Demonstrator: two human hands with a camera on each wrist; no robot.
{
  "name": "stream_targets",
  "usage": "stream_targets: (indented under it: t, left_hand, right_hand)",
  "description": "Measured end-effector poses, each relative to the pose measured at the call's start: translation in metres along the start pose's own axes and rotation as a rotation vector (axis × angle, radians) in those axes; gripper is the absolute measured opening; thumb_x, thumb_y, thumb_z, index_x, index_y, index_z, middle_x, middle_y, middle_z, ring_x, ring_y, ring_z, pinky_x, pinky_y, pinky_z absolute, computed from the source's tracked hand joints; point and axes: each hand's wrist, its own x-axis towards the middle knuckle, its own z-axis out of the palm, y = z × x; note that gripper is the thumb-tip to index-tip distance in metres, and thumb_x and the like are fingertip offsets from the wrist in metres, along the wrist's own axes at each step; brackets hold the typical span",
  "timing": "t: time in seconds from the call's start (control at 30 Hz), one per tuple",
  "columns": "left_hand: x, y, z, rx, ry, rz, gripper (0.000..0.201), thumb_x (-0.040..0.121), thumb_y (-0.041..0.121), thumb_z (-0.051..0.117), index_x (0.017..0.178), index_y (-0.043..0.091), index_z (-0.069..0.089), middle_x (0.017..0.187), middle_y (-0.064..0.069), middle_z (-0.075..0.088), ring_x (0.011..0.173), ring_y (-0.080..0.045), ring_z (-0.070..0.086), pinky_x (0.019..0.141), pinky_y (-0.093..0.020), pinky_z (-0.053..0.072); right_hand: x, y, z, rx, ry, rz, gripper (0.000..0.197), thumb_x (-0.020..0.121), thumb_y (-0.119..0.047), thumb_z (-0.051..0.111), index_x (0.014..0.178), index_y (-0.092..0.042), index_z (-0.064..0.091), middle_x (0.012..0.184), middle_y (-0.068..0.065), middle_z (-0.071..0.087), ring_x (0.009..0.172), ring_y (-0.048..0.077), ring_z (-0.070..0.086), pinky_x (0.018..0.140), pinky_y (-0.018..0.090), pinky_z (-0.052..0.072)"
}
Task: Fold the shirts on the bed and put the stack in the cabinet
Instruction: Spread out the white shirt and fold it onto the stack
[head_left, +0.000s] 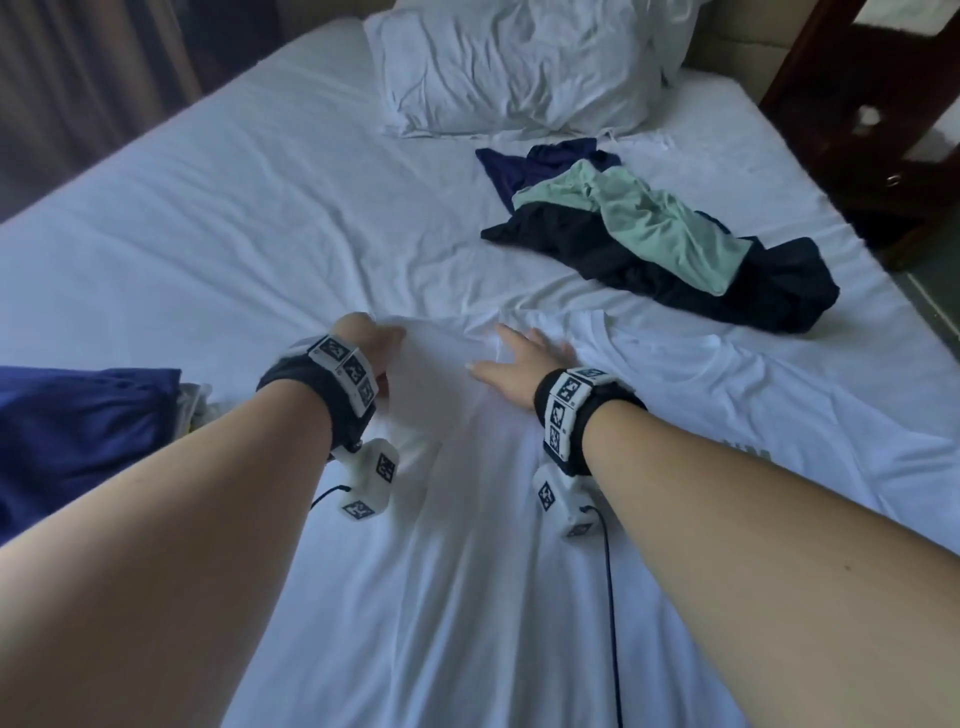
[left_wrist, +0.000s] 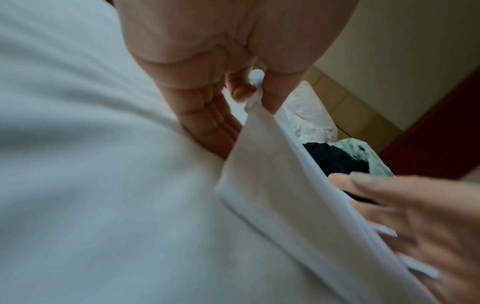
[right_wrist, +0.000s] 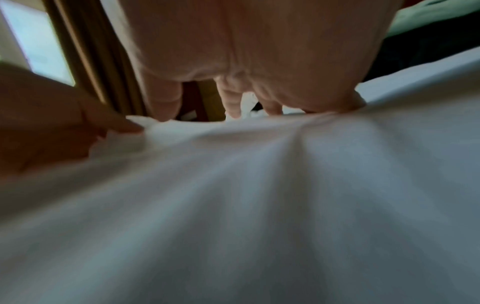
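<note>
left hand (head_left: 371, 345) pinches white T-shirt (head_left: 649, 395) edge at 9 o'clock | right hand (head_left: 519, 364) flat, fingers spread, presses it | grey lettering at 3 o'clock (unreadable) | unfolded shirts (head_left: 660, 234) at 1 o'clock

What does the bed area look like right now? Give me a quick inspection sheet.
Surface: bed, white sheet, wrinkled.
Job's things: white shirt spread flat; unfolded pile of dark and mint green garments behind it; blue garment at left.
Clutter: pillow.
Grippers: left hand pinches a white shirt edge; right hand presses flat on the shirt.
Cables: dark wrist cable across the shirt.
Surroundings: dark wood furniture, curtain.
</note>
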Motion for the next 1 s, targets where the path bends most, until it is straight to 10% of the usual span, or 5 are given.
stream_targets:
  t: [0.17,0.33,0.6,0.77,1.0]
  left_hand:
    - [-0.036,0.048,0.017,0.337,0.078,0.267,0.022,0.094,0.027,0.05,0.097,0.008,0.061,0.107,-0.027,0.07,0.095,-0.041,0.069,0.073,-0.041,0.053]
    - [-0.084,0.083,0.054,0.131,-0.226,0.231,0.034,0.106,0.041,0.049,0.115,0.009,0.055,0.101,-0.018,0.069,0.076,-0.028,0.075,0.064,-0.05,0.064]
    - [-0.07,0.03,0.083,0.887,-0.427,0.291,0.061,0.086,0.029,0.074,0.14,0.046,0.051,0.098,0.002,0.065,0.081,-0.017,0.067,0.075,-0.031,0.059]
    - [-0.058,0.012,0.092,1.167,-0.395,0.326,0.071,0.093,0.041,0.066,0.153,0.052,0.03,0.142,-0.004,0.056,0.119,-0.024,0.06,0.103,-0.04,0.051]
    - [-0.094,0.063,0.131,1.115,-0.227,0.445,0.062,0.093,0.047,0.059,0.152,0.039,0.041,0.149,-0.005,0.042,0.131,-0.029,0.05,0.107,-0.042,0.046]
  right_hand:
    - [-0.025,0.008,-0.013,0.674,0.152,0.03,0.037,0.095,-0.044,0.05,0.114,-0.018,0.068,0.118,0.011,0.07,0.106,0.031,0.064,0.096,0.046,0.052]
    - [-0.039,0.031,-0.01,1.352,0.042,0.215,0.048,0.086,-0.068,0.056,0.09,-0.021,0.063,0.078,0.002,0.064,0.066,0.024,0.062,0.068,0.038,0.057]
    - [-0.042,0.052,-0.008,0.259,0.35,0.005,0.064,0.091,-0.034,0.056,0.151,-0.031,0.036,0.152,0.007,0.036,0.136,0.034,0.038,0.109,0.042,0.038]
    - [-0.032,0.076,0.028,-0.147,-0.111,-0.133,0.076,0.086,-0.067,0.043,0.153,-0.051,0.012,0.166,-0.018,-0.011,0.153,0.028,-0.016,0.123,0.052,0.001]
    - [-0.064,0.111,-0.058,0.5,0.169,-0.056,0.033,0.089,-0.038,0.059,0.108,-0.011,0.067,0.101,-0.005,0.064,0.092,0.019,0.06,0.093,0.041,0.052]
